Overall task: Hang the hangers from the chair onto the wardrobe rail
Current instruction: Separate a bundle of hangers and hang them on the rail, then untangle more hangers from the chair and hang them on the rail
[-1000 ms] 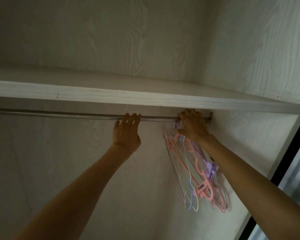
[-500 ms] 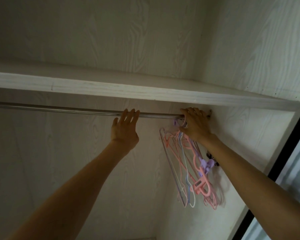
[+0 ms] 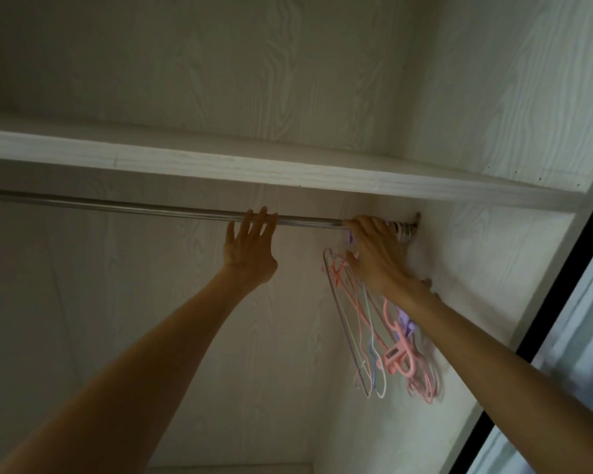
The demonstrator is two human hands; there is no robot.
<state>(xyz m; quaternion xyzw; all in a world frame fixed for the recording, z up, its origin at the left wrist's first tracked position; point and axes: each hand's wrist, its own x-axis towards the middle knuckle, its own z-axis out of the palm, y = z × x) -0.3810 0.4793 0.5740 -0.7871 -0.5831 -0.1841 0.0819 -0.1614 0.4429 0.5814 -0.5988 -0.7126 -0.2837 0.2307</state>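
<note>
A metal wardrobe rail (image 3: 117,207) runs under a white shelf. A bunch of several thin hangers (image 3: 367,340), pink, white, blue and purple, hangs from the rail's right end close to the side wall. Some of their hooks (image 3: 403,230) show on the rail just right of my right hand. My right hand (image 3: 374,258) covers the other hooks, with fingers curled over the rail and thumb under the hanger tops. My left hand (image 3: 250,248) is further left, fingers spread and straight, fingertips touching the rail and holding nothing. The chair is out of view.
The white shelf (image 3: 288,172) sits just above the rail. The wardrobe's right side wall (image 3: 486,268) is close behind the hangers, where the rail bracket (image 3: 416,222) is fixed. A dark door frame edge (image 3: 562,285) runs down the right.
My right hand has slid a little left along the rail, uncovering hooks near the bracket. The hangers have swung slightly. My left hand stays at the rail, fingers more spread.
</note>
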